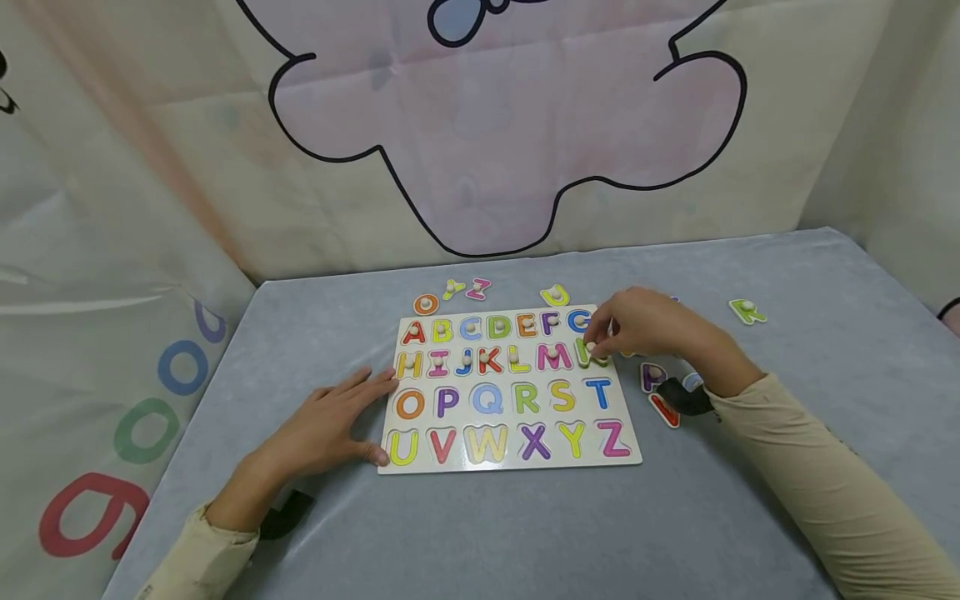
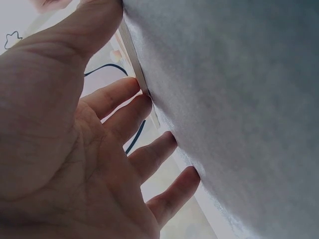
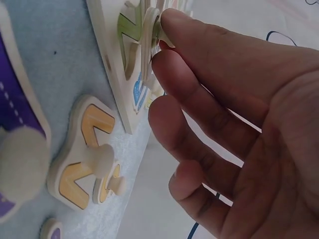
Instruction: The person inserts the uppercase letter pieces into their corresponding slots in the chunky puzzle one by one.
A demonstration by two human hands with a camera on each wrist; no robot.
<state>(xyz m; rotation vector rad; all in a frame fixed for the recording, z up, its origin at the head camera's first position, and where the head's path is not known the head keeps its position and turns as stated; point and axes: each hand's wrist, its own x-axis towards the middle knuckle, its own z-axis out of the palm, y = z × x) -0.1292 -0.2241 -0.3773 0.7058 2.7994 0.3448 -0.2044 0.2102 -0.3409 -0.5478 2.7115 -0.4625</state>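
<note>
A white alphabet puzzle board (image 1: 465,418) lies on the table, with knobbed letters in its two upper rows and bare printed recesses in the two lower rows. My right hand (image 1: 641,321) pinches the knob of a green letter N (image 1: 582,353) between thumb and index finger at the right end of the second row. In the right wrist view, the letter piece (image 3: 149,42) stands tilted against its green recess (image 3: 129,29); the other fingers curl loosely. My left hand (image 1: 322,429) rests along the board's left edge, fingers extended, fingertips (image 2: 130,112) touching the edge and table.
Behind the board lie loose letters O (image 1: 426,305), Y (image 1: 453,289), Z (image 1: 477,289) and U (image 1: 555,295). To the right are P (image 1: 652,377), a red V (image 1: 664,411) and a green R (image 1: 747,312). The right forearm partly hides other pieces. A printed curtain (image 1: 480,200) hangs behind.
</note>
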